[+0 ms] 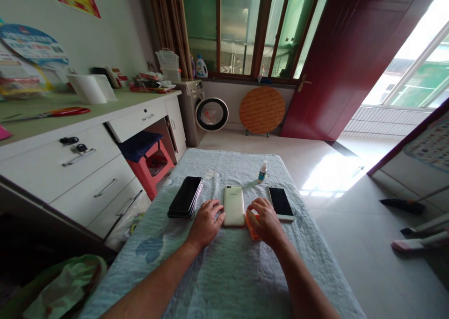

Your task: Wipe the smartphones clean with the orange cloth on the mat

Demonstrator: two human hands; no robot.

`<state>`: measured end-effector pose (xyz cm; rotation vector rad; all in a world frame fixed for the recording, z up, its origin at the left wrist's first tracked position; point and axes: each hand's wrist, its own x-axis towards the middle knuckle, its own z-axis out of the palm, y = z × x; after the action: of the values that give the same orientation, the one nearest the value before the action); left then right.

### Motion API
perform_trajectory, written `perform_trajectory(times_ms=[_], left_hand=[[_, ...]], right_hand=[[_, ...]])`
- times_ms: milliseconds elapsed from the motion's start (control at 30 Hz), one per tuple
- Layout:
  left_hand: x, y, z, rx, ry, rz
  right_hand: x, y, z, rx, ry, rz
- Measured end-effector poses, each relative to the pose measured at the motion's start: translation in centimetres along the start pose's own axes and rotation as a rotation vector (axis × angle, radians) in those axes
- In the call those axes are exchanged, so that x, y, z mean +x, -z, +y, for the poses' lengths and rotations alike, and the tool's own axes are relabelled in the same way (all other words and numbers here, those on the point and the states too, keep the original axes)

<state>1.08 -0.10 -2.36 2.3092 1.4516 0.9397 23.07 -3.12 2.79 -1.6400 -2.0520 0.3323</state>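
A pale green phone (234,205) lies back up in the middle of a table covered by a light blue cloth (228,272). My left hand (206,221) rests on the cloth with its fingertips touching the phone's left edge, fingers curled. My right hand (265,221) is closed on an orange cloth (251,229) just right of that phone. A stack of dark phones (185,196) lies to the left. A white phone with a dark screen (280,202) lies to the right. A small spray bottle (263,172) stands behind it.
A white desk with drawers (87,169) runs along the left, with a red stool (154,162) under it. A washing machine (205,111) and a round folded table (262,109) stand at the far wall. A green bag (63,286) sits at lower left. Brooms (407,206) lie on the right floor.
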Motion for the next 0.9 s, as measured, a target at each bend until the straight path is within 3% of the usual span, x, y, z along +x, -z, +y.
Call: perform_trajectory(times_ms=[267, 500, 900], left_hand=[[0.6, -0.1, 0.0, -0.06, 0.121, -0.052], [2.1, 0.0, 0.6, -0.125, 0.386, -0.196], [2.9, 0.1, 1.8, -0.208, 0.516, -0.15]], right_hand=[[0.3, -1.8, -0.9, -0.041, -0.069, -0.113], [0.7, -2.1, -0.6, -0.007, -0.065, -0.112], [0.5, -1.8, -1.1, -0.036, -0.052, -0.135]])
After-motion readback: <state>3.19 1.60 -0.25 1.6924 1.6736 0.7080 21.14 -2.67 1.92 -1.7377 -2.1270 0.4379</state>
